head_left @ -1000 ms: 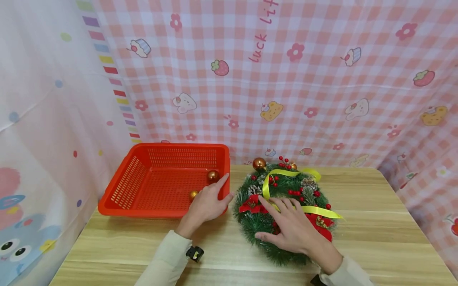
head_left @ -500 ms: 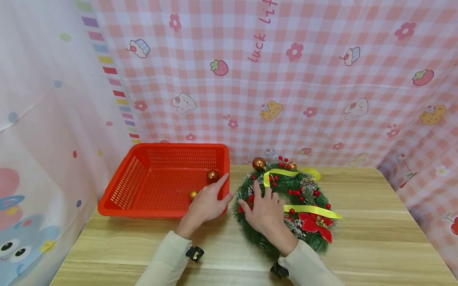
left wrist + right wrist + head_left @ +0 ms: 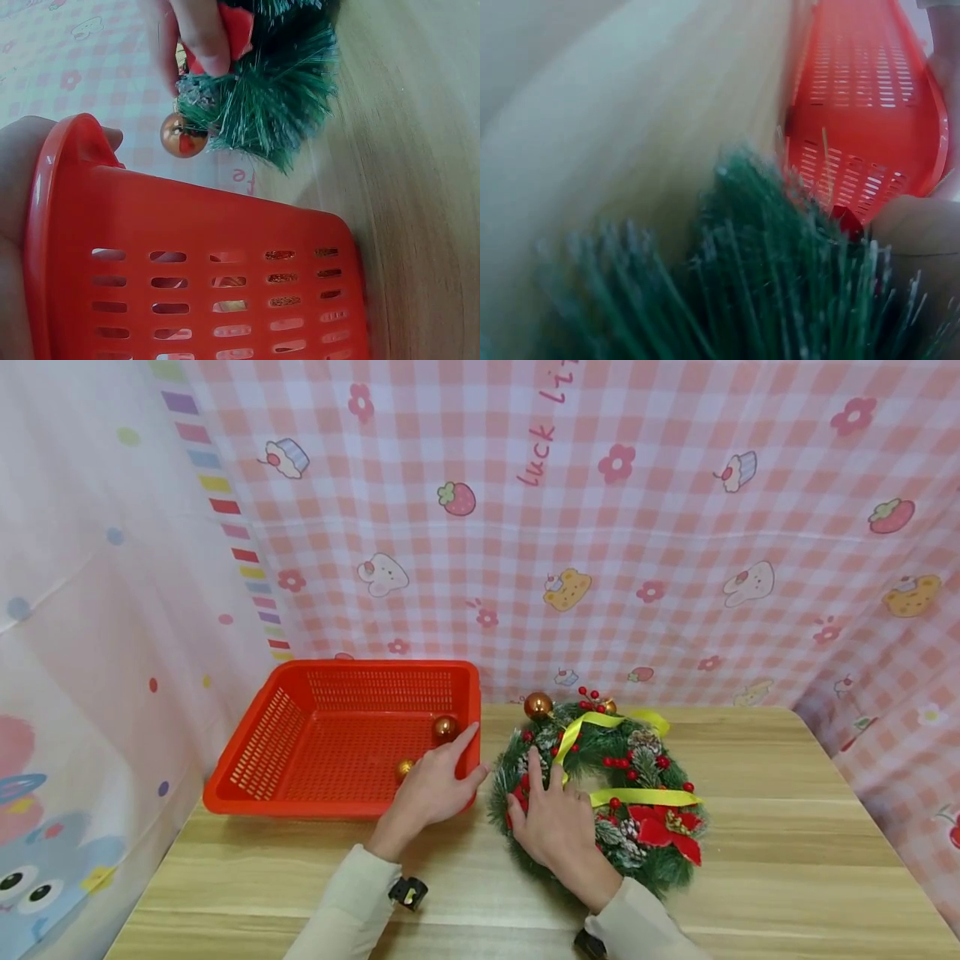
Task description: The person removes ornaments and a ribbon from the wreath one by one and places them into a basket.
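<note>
A green Christmas wreath [image 3: 645, 868] lies on the table with a yellow ribbon [image 3: 645, 797], berries, pinecones and a red poinsettia [image 3: 667, 833] on its front right. My right hand [image 3: 558, 827] rests over its left front, index finger straight and thumb spread. In the left wrist view, its fingers touch a red petal [image 3: 238, 28] at the wreath's edge. A shiny copper ball [image 3: 537, 706] sits at the wreath's back left. My left hand [image 3: 433, 783] lies over the right wall of a red plastic basket [image 3: 258, 727], index finger and thumb spread at the rim.
Inside the basket are a smooth copper ball [image 3: 445, 729] and a glittery gold ball [image 3: 405, 768], beside my left hand. A pink checked cloth [image 3: 480, 610] hangs behind the wooden table [image 3: 780, 827]. On the left hangs a white patterned cloth [image 3: 97, 710].
My right hand has moved left across the wreath, uncovering the front-right poinsettia and a pinecone. The ribbon's loose end has shifted slightly left. My left hand stays at the basket.
</note>
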Demonstrator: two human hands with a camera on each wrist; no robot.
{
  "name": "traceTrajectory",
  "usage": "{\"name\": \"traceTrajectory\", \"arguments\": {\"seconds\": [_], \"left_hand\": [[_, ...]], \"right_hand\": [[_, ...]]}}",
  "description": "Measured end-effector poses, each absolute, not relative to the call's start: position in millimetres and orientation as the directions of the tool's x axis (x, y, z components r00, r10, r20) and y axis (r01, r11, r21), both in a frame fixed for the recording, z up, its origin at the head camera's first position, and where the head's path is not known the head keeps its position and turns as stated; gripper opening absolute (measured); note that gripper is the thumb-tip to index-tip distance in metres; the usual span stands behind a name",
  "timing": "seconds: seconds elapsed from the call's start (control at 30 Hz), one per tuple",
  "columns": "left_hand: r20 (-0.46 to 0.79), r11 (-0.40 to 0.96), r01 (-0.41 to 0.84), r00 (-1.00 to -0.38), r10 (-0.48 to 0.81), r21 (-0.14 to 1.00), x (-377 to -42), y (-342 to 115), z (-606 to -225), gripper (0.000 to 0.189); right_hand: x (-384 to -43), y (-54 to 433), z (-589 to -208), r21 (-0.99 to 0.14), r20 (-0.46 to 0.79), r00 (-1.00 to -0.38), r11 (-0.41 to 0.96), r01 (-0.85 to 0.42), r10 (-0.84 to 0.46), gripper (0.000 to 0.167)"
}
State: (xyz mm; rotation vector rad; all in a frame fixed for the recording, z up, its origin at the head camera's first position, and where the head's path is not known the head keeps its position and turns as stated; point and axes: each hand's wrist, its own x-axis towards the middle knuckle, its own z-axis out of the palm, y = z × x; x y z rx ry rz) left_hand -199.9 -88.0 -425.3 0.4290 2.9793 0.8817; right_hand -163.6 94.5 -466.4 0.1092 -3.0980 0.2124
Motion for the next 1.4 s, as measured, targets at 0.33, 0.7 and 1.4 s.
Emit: {"name": "traceTrajectory", "arguments": {"seconds": [0.33, 0.7, 1.4], "left_hand": [[0.087, 0.801, 0.27, -0.96, 0.265, 0.535, -198.8, -89.1, -423.2, 0.067], [0.074, 0.805, 0.263, -0.961, 0.265, 0.532, -200.4, -89.5, -425.0, 0.067], [0.048, 0.801, 0.242, -0.965, 0.259, 0.547, -199.7, -90.8, -424.4, 0.067]], "right_hand": [[-147.8, 133.5, -468.2, -0.064, 0.107, -0.928, 0.929, -0.364, -0.356, 0.077], [-146.2, 188.1, -470.4, -0.028, 0.177, -0.77, 0.779, -0.627, -0.613, 0.074], [-142.7, 163.6, -461.4, -0.107, 0.272, -0.888, 0.905, -0.412, -0.372, 0.079]]}}
